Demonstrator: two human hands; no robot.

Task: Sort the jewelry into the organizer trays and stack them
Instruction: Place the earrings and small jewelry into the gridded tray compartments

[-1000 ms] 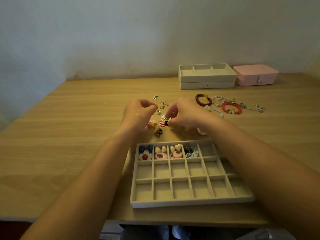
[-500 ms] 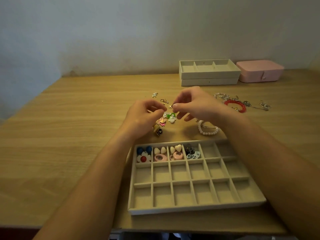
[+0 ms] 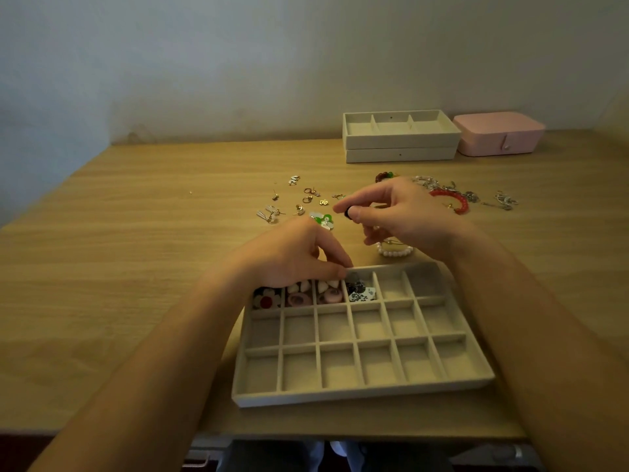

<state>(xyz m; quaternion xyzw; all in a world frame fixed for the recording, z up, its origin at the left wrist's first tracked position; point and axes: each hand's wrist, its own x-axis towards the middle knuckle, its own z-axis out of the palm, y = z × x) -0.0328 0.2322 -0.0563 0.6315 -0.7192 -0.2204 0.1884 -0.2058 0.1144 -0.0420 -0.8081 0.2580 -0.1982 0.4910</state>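
Here, your right hand hovers just right of the frame's centre, above the light wooden table. Its thumb and forefinger pinch a small black round piece.

Your left hand sits lower and further left, fingers curled. Its thumb and forefinger tips meet at the far rim of the beige felt-lined grid tray, which fills the lower centre. You cannot tell whether anything is caught between those tips. They sit at the fourth compartment of the tray's top row, where black-and-white patterned pieces lie.

The three compartments to the left hold a red-and-white flower piece and pink ring-shaped pieces.

Above your hands, small gold earrings lie scattered, with a green-and-white flower piece near your left knuckles. A white pearl bracelet shows under your right hand, and a red beaded bracelet lies to its right.

At upper right, two stacked beige trays stand just beside a closed pink case.
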